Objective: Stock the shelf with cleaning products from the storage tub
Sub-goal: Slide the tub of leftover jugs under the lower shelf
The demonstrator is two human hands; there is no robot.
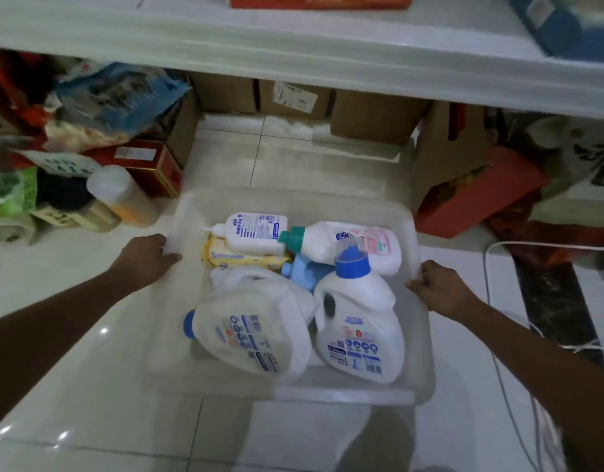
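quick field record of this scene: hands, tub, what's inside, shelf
left hand: grips left rim of clear plastic storage tub
right hand: grips tub's right rim
tub contents: standing white blue-capped detergent jug; lying white blue-capped detergent jug; white teal-capped bottle; white pump bottle; yellow wipes pack
shelf: white shelf board above, brown cardboard boxes beneath

One storage tub (328, 391), six cleaning products inside.
Two white jugs with blue caps: the lying jug (249, 332) at 7 o'clock, the upright jug (360, 335) at 5 o'clock. One green-capped bottle (345, 240) at 1 o'clock, one pump bottle (256, 231) at 11 o'clock, one yellow pack (239, 255) and one pale blue bottle (305, 272) near the centre. Two hands: left hand (147, 257) at 9 o'clock, right hand (440, 291) at 3 o'clock.
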